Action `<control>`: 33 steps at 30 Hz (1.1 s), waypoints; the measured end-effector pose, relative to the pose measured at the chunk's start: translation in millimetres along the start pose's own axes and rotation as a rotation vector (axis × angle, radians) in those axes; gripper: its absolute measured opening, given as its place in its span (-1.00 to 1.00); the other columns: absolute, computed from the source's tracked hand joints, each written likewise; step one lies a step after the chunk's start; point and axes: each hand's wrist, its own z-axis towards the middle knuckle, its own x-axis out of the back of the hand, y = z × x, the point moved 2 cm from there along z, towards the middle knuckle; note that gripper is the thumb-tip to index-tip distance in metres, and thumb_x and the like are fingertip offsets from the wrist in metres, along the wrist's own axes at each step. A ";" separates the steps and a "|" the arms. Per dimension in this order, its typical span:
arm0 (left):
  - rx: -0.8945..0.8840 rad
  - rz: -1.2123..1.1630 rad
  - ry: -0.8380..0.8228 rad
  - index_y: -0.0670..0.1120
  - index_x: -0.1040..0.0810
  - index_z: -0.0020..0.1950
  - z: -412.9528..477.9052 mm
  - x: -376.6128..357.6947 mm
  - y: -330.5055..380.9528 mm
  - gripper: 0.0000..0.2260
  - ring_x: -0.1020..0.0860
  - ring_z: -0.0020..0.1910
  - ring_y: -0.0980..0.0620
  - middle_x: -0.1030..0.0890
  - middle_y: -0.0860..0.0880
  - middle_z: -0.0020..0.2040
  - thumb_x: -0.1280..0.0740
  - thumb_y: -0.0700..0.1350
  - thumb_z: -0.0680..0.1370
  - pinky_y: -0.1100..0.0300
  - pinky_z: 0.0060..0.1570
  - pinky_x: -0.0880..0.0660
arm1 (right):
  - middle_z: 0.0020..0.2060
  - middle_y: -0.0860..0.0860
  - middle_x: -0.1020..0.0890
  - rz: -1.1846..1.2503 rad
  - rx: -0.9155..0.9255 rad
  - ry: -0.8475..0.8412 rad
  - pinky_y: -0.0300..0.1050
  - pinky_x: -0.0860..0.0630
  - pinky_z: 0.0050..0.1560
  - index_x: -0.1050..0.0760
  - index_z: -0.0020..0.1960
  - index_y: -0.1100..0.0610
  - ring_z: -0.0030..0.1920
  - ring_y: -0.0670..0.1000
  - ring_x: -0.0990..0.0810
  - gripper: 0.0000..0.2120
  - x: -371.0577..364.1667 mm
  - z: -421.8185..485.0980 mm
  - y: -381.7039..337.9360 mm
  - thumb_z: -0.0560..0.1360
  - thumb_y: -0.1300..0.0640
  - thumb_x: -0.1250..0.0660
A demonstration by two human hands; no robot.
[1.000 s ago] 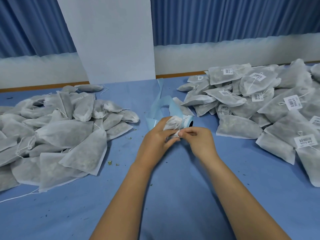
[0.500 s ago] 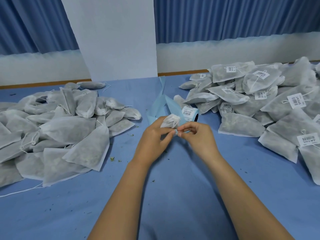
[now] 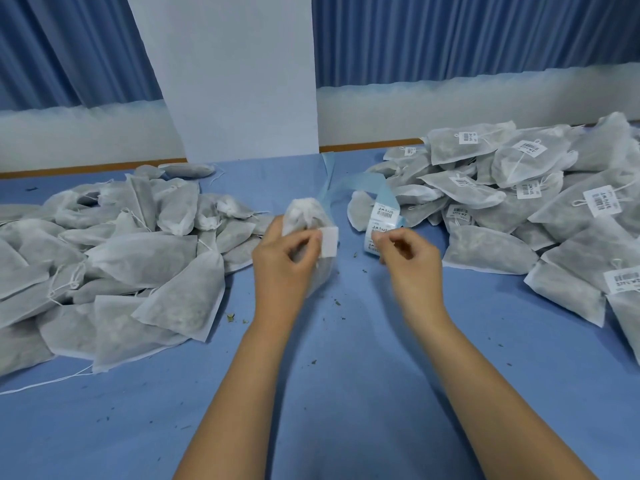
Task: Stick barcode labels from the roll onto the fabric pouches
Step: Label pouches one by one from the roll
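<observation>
Both bare forearms reach forward from the lower edge, side by side and apart. The left hand [image 3: 287, 261] grips a pouch [image 3: 304, 213], fingers curled round it, its back toward the camera. The right hand [image 3: 412, 258] is level with it, fingers curled, thumb close to forefinger (too blurred to tell whether it pinches anything).

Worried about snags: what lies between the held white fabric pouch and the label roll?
Head view: blue table cloth with green crumbs; farther back, pale blue backing strip and a grey pouch's end.
</observation>
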 end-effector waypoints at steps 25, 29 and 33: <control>0.217 -0.201 -0.175 0.11 -0.64 0.03 3.1 0.4 -7.3 -0.68 -0.49 -0.05 0.41 -0.52 0.12 -0.06 -0.40 -0.32 0.50 0.54 -0.03 -0.35 | -0.51 0.01 -0.40 0.177 0.070 -0.195 -0.25 -0.27 -0.42 -0.43 -0.39 0.09 -0.49 -0.04 -0.29 -0.73 5.2 -2.3 -12.0 0.48 0.22 -0.27; 0.192 -0.251 -0.284 0.17 -0.63 0.03 0.7 -5.7 -3.8 -0.58 -0.53 0.04 0.32 -0.55 0.13 0.01 -0.42 -0.36 0.45 0.47 0.03 -0.40 | -0.48 -0.08 -0.42 0.139 0.186 -0.432 -0.39 -0.26 -0.42 -0.46 -0.33 0.10 -0.48 -0.15 -0.33 -0.79 -8.6 -13.2 -13.5 0.48 0.20 -0.35; 0.114 -0.268 -0.378 0.07 -0.62 0.16 -2.6 -8.2 -4.2 -0.54 -0.52 0.17 0.22 -0.55 0.09 0.12 -0.40 -0.38 0.39 0.37 0.15 -0.42 | -0.50 -0.21 -0.45 -0.009 0.171 -0.466 -0.45 -0.27 -0.38 -0.47 -0.28 0.19 -0.47 -0.21 -0.37 -0.79 -12.3 -10.9 -6.6 0.53 0.29 -0.31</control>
